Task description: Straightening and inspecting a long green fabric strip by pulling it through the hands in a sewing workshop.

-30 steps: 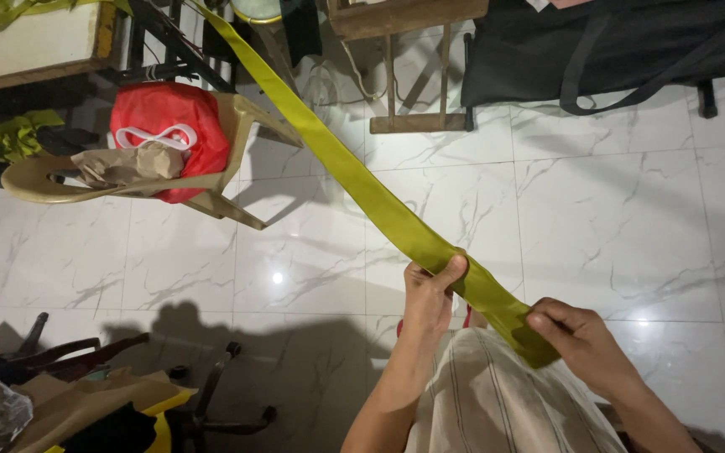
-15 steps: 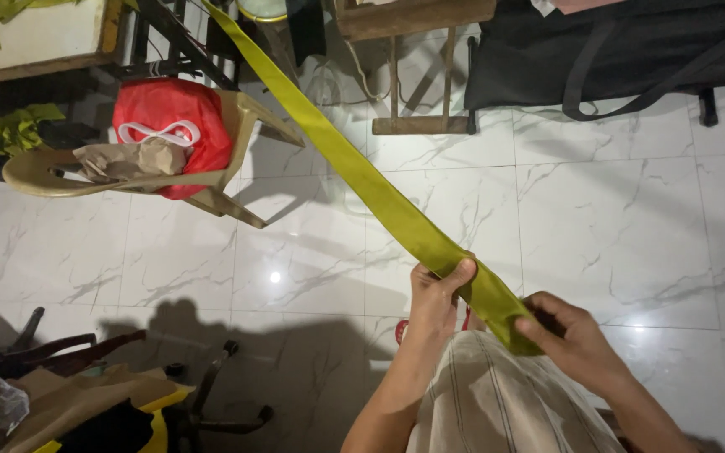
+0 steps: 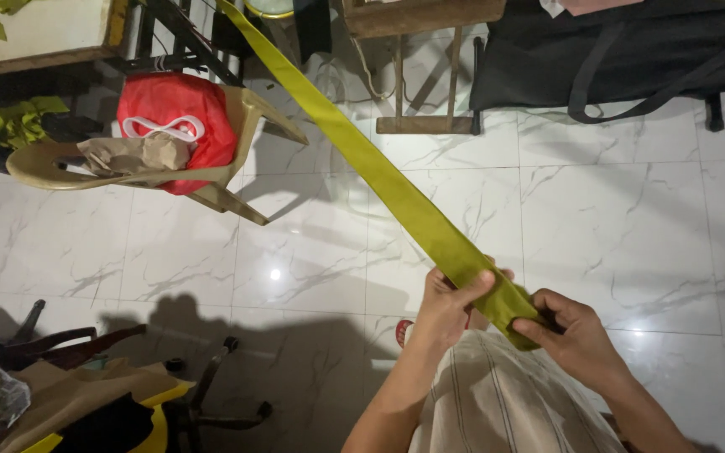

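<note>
A long olive-green fabric strip (image 3: 362, 151) runs diagonally from the top centre down to my lap. My left hand (image 3: 451, 302) grips the strip from below, thumb over its top face. My right hand (image 3: 568, 331) pinches the strip's near end, just to the right of the left hand. Both hands sit above my striped beige clothing (image 3: 505, 403). The strip is taut and flat between my hands and the top of the view, where its far end leaves the frame.
A tan plastic chair (image 3: 127, 172) holding a red bag (image 3: 174, 126) and crumpled paper stands at the left. A wooden stool (image 3: 421, 67) and a black cot-like frame (image 3: 623, 50) are at the top. Dark chair parts and yellow cloth lie at the lower left on the white marble floor (image 3: 631, 218).
My hands have shifted slightly down and right along the strip, with the left hand closing more firmly over it. The strip stays stretched.
</note>
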